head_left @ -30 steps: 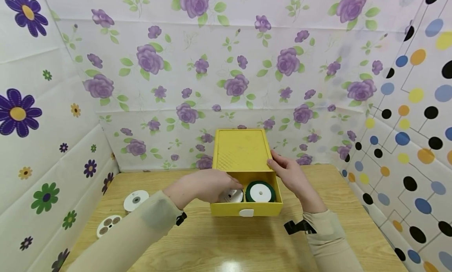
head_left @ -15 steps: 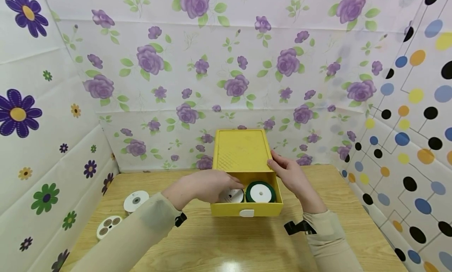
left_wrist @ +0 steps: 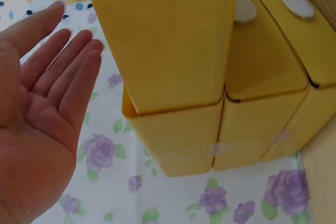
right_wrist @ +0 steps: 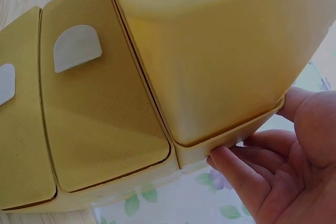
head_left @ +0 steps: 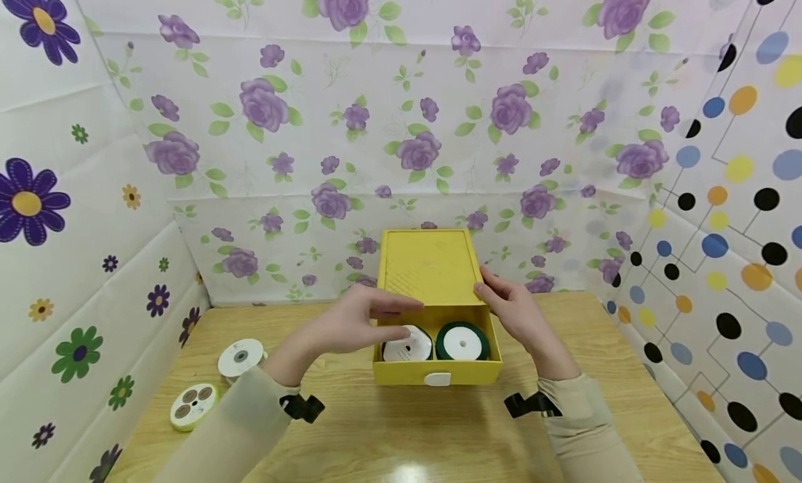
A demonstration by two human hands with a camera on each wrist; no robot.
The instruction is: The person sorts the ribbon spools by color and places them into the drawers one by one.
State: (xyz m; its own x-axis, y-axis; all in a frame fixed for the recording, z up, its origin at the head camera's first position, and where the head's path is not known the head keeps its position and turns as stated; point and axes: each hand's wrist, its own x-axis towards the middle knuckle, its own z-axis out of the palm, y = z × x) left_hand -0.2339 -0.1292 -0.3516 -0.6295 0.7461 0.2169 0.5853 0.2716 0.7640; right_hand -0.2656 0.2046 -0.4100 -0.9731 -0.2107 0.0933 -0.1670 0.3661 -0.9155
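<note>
A yellow drawer cabinet (head_left: 428, 266) stands against the back cloth with its top drawer (head_left: 401, 374) pulled out. Two ribbon spools lie side by side in the drawer: a white-faced left spool (head_left: 410, 344) with print on it and a right spool (head_left: 462, 342) wound with dark green ribbon. Above the left spool hovers my left hand (head_left: 351, 319), thumb and fingers spread with nothing between them; its thumb overlaps that spool in the head view. My right hand (head_left: 516, 312) holds the cabinet's front right corner, thumb at the top edge and fingers along the side wall (right_wrist: 202, 148).
Two more spools, a white spool (head_left: 240, 356) and a spool with brown round openings (head_left: 193, 405), lie at the left of the wooden table (head_left: 351, 427). Two closed lower drawers (right_wrist: 100, 93) with white tabs sit under the open one. Patterned cloth walls enclose the back and sides.
My left hand has come up out of the drawer and back to the left, its fingers parting and uncovering the left spool. My right hand stays on the cabinet.
</note>
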